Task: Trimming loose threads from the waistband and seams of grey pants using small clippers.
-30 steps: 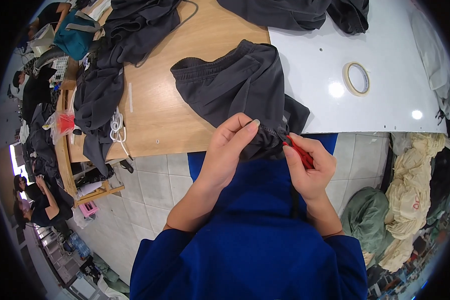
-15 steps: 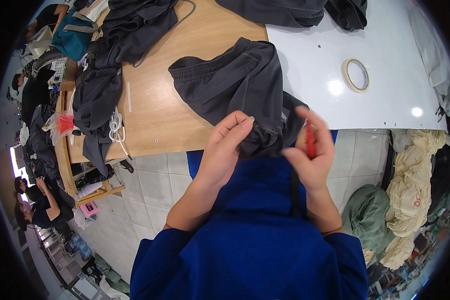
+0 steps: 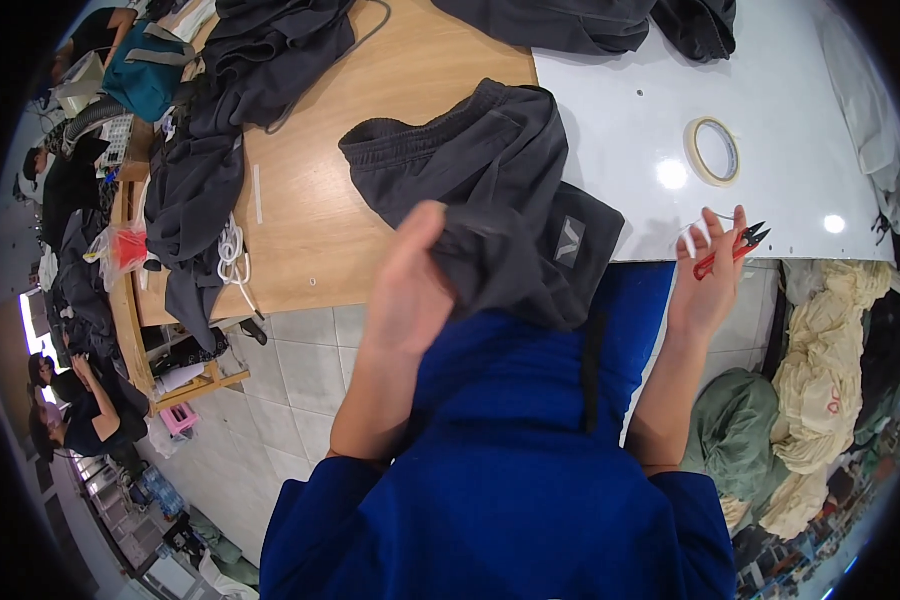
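Dark grey shorts [image 3: 500, 150] with a gathered elastic waistband lie at the table's front edge, one leg hanging over it toward me. My left hand [image 3: 405, 290], smeared by motion, grips a bunched fold of that leg; its fingertips are partly behind the cloth. A small light emblem [image 3: 568, 242] shows on the leg's lower part. Out to the right, over the white tabletop's edge, my right hand [image 3: 705, 285] holds red-handled thread snips [image 3: 746, 240]. Their dark blades point right and away from me. Some of its fingers extend away from the handles.
More dark grey garments [image 3: 290, 60] lie at the left, with others [image 3: 570, 25] at the far edge. A roll of tape [image 3: 712, 152] sits on the white surface [image 3: 630, 160]. White cord [image 3: 233, 255] hangs at the left. Beige cloth bundles [image 3: 820, 370] stand right; people [image 3: 90, 410] are at far left.
My right hand has moved right, away from the shorts, with the snips. My left hand has shifted slightly left and lifted the fabric; the leg has turned, bringing the emblem into sight.
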